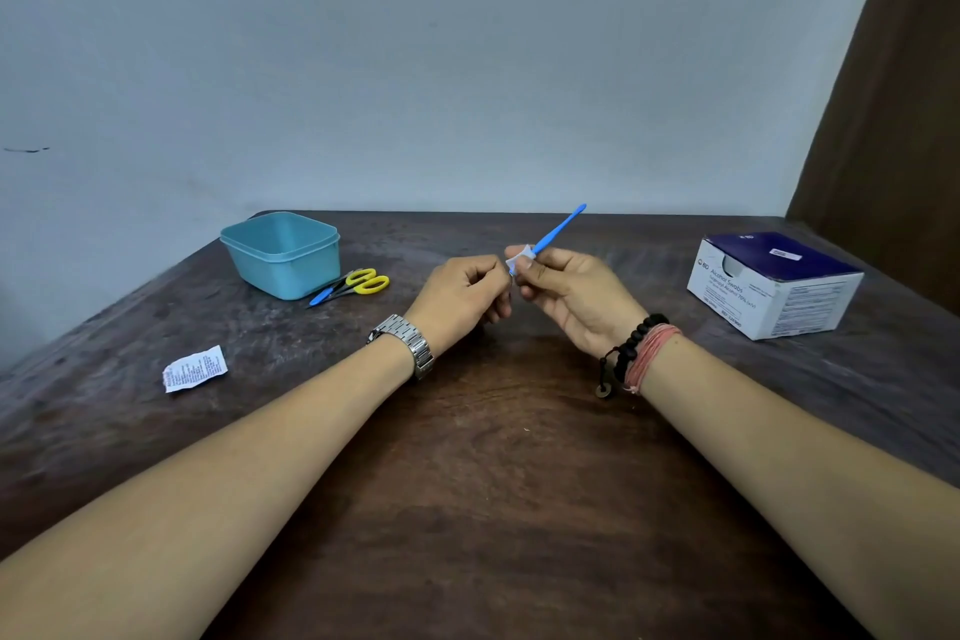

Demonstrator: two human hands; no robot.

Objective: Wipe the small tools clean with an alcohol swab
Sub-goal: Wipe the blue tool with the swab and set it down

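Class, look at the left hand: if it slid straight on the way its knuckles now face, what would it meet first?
The left hand faces the right hand, almost touching it. It would meet the swab wrapped round the blue tool, or the right fingers pinching it; depth is hard to judge.

A dark brown wooden table (pixel 467 509) holds a blue tub (pixel 283 252). Yellow scissors (pixel 353 285) lie just beside the tub. A torn wrapper (pixel 195 369) lies nearer than the tub. A white box (pixel 774 283) sits far right of the tub.
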